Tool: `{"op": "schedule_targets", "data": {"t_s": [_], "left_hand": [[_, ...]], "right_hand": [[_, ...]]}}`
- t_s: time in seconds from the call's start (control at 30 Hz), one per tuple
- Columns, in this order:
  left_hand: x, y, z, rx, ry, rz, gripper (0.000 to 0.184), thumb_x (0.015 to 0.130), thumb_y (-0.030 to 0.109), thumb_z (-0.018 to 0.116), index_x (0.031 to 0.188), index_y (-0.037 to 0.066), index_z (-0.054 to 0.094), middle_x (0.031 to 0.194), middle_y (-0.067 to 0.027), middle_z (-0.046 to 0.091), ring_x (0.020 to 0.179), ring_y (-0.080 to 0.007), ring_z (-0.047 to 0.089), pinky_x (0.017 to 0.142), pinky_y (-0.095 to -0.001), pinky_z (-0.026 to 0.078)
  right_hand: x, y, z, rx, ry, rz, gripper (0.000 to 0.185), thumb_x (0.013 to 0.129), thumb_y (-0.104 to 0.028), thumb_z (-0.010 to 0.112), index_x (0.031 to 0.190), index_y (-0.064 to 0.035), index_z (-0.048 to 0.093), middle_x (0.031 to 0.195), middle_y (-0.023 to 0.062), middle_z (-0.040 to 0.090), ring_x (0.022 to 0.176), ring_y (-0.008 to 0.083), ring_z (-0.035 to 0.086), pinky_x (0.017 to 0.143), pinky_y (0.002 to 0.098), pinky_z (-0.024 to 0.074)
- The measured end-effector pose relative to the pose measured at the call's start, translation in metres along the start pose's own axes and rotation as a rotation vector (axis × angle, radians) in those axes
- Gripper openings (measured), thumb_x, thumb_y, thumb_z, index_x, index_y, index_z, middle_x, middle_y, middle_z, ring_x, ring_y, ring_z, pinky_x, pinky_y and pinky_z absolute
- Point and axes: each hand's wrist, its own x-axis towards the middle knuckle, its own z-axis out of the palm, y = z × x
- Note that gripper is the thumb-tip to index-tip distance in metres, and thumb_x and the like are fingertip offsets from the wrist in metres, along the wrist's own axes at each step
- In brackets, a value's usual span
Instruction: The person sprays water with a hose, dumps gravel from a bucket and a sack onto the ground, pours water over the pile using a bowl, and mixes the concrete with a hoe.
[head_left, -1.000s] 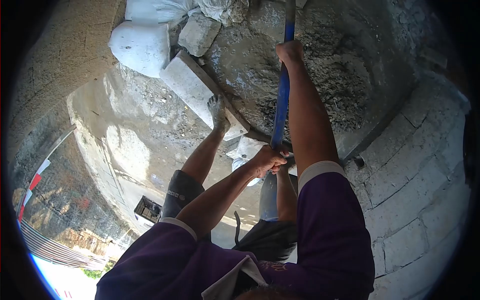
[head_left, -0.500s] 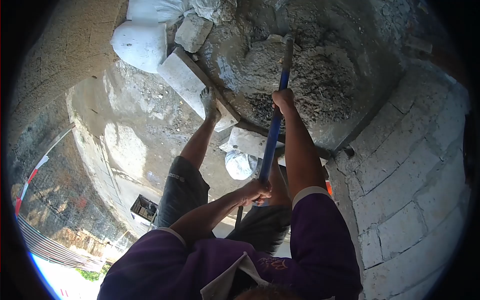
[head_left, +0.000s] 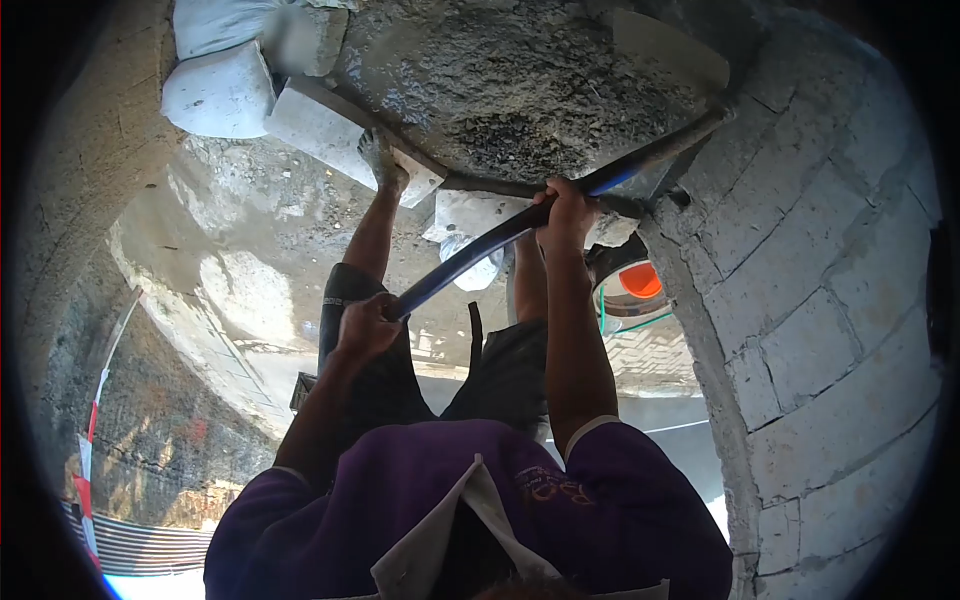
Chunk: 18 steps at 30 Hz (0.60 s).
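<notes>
My left hand point(head_left: 368, 327) is wrapped round the lower end of a long blue-handled hoe point(head_left: 480, 252). Farther up the same handle, my right hand point(head_left: 568, 215) grips it. The handle slants up to the right. At its far end the flat grey blade point(head_left: 672, 50) shows over the wet grey mortar mix point(head_left: 480, 70), near the block wall. Dark gravel-like bits point(head_left: 520, 140) lie in the nearer part of the mix.
Concrete blocks point(head_left: 320, 125) border the mix, and my left foot point(head_left: 380, 155) rests on one. White sacks point(head_left: 218, 92) lie at upper left. A block wall point(head_left: 810, 330) rises close on the right. An orange bucket-like object point(head_left: 640, 280) sits below the mix.
The hoe has swung from nearly upright to a slant toward the right, and its blade has come out of the mix. My left hand has moved left and up. Both hands keep their grip.
</notes>
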Motion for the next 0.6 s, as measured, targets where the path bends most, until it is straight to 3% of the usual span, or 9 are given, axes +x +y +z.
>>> {"op": "schedule_targets", "data": {"t_s": [0.17, 0.2, 0.27, 0.37, 0.43, 0.47, 0.5, 0.57, 0.6], "left_hand": [[-0.082, 0.037, -0.135, 0.165, 0.165, 0.289, 0.025, 0.066, 0.011, 0.080, 0.086, 0.007, 0.066, 0.071, -0.0071, 0.063, 0.061, -0.0255, 0.063, 0.054, -0.0345, 0.051], [-0.088, 0.036, -0.152, 0.253, 0.142, 0.566, 0.030, 0.065, 0.014, 0.083, 0.088, 0.005, 0.066, 0.075, -0.0060, 0.063, 0.057, -0.0218, 0.060, 0.052, -0.0326, 0.050], [-0.103, 0.028, -0.159, 0.196, 0.357, 0.381, 0.029, 0.070, 0.020, 0.082, 0.088, 0.004, 0.067, 0.081, -0.0056, 0.062, 0.060, -0.0166, 0.057, 0.052, -0.0306, 0.049], [-0.064, 0.046, -0.139, -0.400, 0.988, 0.187, 0.061, 0.079, 0.027, 0.075, 0.126, 0.001, 0.047, 0.093, -0.0097, 0.059, 0.075, -0.0158, 0.057, 0.064, -0.0295, 0.050], [-0.015, 0.089, -0.129, -0.970, 1.075, 0.061, 0.071, 0.091, 0.048, 0.055, 0.134, -0.004, 0.030, 0.118, -0.0224, 0.046, 0.098, -0.0338, 0.059, 0.089, -0.0472, 0.050], [0.011, 0.100, -0.130, -1.269, 0.980, 0.059, 0.077, 0.090, 0.055, 0.052, 0.133, -0.005, 0.029, 0.114, -0.0233, 0.045, 0.105, -0.0436, 0.056, 0.097, -0.0619, 0.041], [0.032, 0.129, -0.131, -1.449, 0.833, -0.002, 0.070, 0.091, 0.050, 0.053, 0.131, -0.005, 0.034, 0.096, -0.0177, 0.052, 0.095, -0.0395, 0.059, 0.097, -0.0632, 0.039], [0.079, 0.137, -0.153, -1.355, 0.713, 0.190, 0.055, 0.093, 0.042, 0.055, 0.126, -0.002, 0.046, 0.056, -0.0001, 0.041, 0.065, -0.0207, 0.053, 0.081, -0.0479, 0.045], [0.103, 0.135, -0.166, -1.073, 0.621, 0.345, 0.051, 0.096, 0.039, 0.050, 0.126, -0.002, 0.047, 0.057, 0.0008, 0.040, 0.062, -0.0175, 0.049, 0.074, -0.0432, 0.043]], "right_hand": [[-0.066, 0.029, 0.008, 0.322, -0.050, 0.297, 0.010, 0.073, -0.003, 0.060, 0.071, -0.0062, 0.050, 0.062, 0.0056, 0.047, 0.051, 0.0206, 0.051, 0.050, 0.0361, 0.0444], [-0.068, 0.048, 0.008, 0.380, -0.062, 0.318, 0.010, 0.072, -0.002, 0.059, 0.071, -0.0059, 0.049, 0.061, 0.0066, 0.046, 0.049, 0.0211, 0.050, 0.049, 0.0356, 0.0441], [-0.067, 0.067, 0.014, 0.414, -0.066, 0.463, 0.009, 0.073, -0.004, 0.057, 0.070, -0.0064, 0.049, 0.061, 0.0065, 0.046, 0.050, 0.0207, 0.050, 0.049, 0.0364, 0.0438], [-0.046, 0.098, 0.027, 0.540, -0.048, 0.512, 0.008, 0.075, -0.005, 0.054, 0.068, -0.0064, 0.049, 0.058, 0.0060, 0.045, 0.054, 0.0203, 0.051, 0.052, 0.0360, 0.0437], [-0.038, 0.118, 0.034, 0.644, -0.044, 0.570, 0.007, 0.076, -0.006, 0.053, 0.070, -0.0058, 0.049, 0.057, 0.0067, 0.046, 0.053, 0.0212, 0.050, 0.054, 0.0360, 0.0440], [-0.038, 0.130, 0.040, 0.712, -0.061, 0.572, 0.006, 0.078, -0.008, 0.055, 0.073, -0.0050, 0.052, 0.061, 0.0073, 0.049, 0.056, 0.0223, 0.052, 0.055, 0.0368, 0.0450], [-0.040, 0.143, 0.049, 0.792, -0.090, 0.548, 0.008, 0.079, -0.010, 0.056, 0.075, -0.0048, 0.053, 0.063, 0.0077, 0.051, 0.059, 0.0227, 0.054, 0.056, 0.0374, 0.0459], [-0.041, 0.151, 0.062, 0.903, -0.143, 0.550, 0.010, 0.082, -0.013, 0.057, 0.078, -0.0044, 0.055, 0.069, 0.0088, 0.055, 0.067, 0.0229, 0.057, 0.059, 0.0383, 0.0479], [-0.040, 0.148, 0.067, 0.932, -0.172, 0.580, 0.011, 0.084, -0.014, 0.057, 0.080, -0.0042, 0.056, 0.073, 0.0096, 0.057, 0.071, 0.0229, 0.059, 0.061, 0.0386, 0.0489]]}}
